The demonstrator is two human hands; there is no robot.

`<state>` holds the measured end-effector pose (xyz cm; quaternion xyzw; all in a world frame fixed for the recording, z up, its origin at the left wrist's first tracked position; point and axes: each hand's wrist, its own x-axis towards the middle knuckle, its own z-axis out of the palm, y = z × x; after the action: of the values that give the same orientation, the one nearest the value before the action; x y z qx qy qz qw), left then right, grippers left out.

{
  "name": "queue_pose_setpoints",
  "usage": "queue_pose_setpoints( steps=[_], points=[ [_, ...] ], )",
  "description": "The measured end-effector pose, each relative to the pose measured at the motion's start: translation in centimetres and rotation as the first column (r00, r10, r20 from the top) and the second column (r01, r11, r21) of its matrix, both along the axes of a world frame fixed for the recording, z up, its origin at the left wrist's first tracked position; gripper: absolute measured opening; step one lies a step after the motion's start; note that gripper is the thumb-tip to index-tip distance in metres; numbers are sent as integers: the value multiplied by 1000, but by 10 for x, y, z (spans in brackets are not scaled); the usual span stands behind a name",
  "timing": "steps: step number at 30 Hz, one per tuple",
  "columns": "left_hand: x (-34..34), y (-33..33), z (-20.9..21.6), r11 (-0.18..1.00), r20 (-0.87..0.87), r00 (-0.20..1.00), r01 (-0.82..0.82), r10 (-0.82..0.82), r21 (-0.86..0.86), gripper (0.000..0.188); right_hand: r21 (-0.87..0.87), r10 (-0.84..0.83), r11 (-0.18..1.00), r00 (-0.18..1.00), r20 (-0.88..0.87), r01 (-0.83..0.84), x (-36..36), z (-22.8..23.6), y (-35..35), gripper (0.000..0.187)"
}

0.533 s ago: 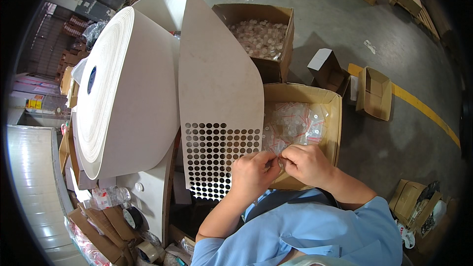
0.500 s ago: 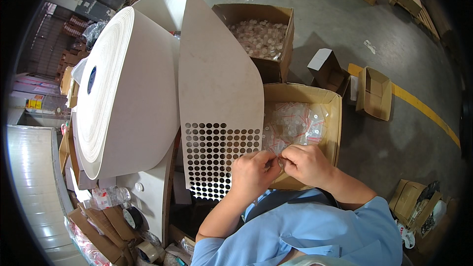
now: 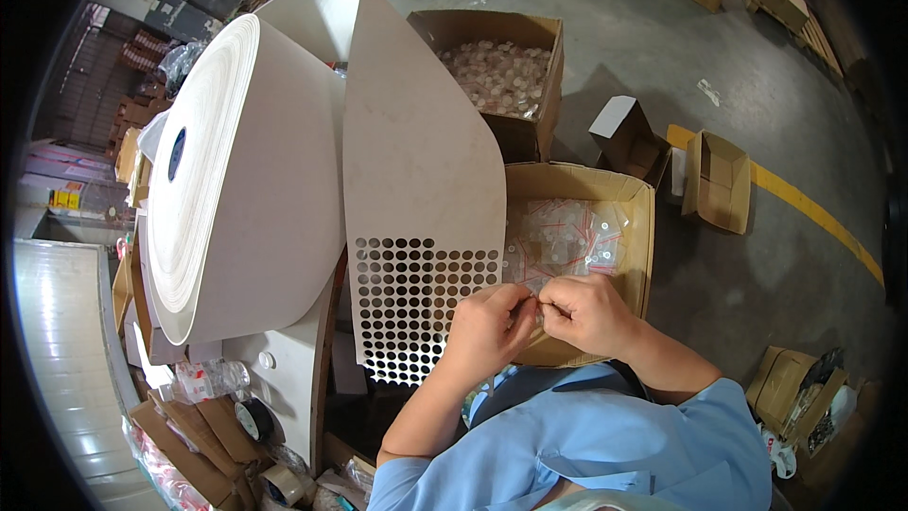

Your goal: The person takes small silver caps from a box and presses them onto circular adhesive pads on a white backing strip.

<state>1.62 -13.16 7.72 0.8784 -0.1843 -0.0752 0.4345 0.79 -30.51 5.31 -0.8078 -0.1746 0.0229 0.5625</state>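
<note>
Pinched narrow over the near carton (image 3: 637, 237)
My left hand (image 3: 490, 324) and right hand (image 3: 588, 310) grip clear plastic (image 3: 539, 316) — mostly hidden. Red-striped clear bags (image 3: 567, 233) lie inside; the far carton (image 3: 515, 136) holds small pale discs (image 3: 501, 73).

Cardboard box (image 3: 632, 255), clear red-lined bags (image 3: 563, 232) lying inside, grey floor (image 3: 643, 28), open carton (image 3: 719, 182) and white scrap (image 3: 708, 91) on it
</note>
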Motion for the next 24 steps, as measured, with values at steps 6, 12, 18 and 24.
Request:
queue_pose_setpoints(
  steps=[6,12,18,24],
  points=[
    [-3,0,-4,981,261,964,5,-56,194,7,-65,-21,998,1000,9,21,-1,3,3,7],
    [-9,1,-1,965,195,980,-87,38,249,14,-52,-144,987,983,111,150,2,-4,11,7],
    [10,2,10,991,263,956,134,-126,-10,40,173,23,985,978,-209,13,2,1,2,6],
    [1,10,0,991,-30,995,88,-91,-102,37,153,103,987,944,-313,-56,5,7,-5,7]
  ],
)
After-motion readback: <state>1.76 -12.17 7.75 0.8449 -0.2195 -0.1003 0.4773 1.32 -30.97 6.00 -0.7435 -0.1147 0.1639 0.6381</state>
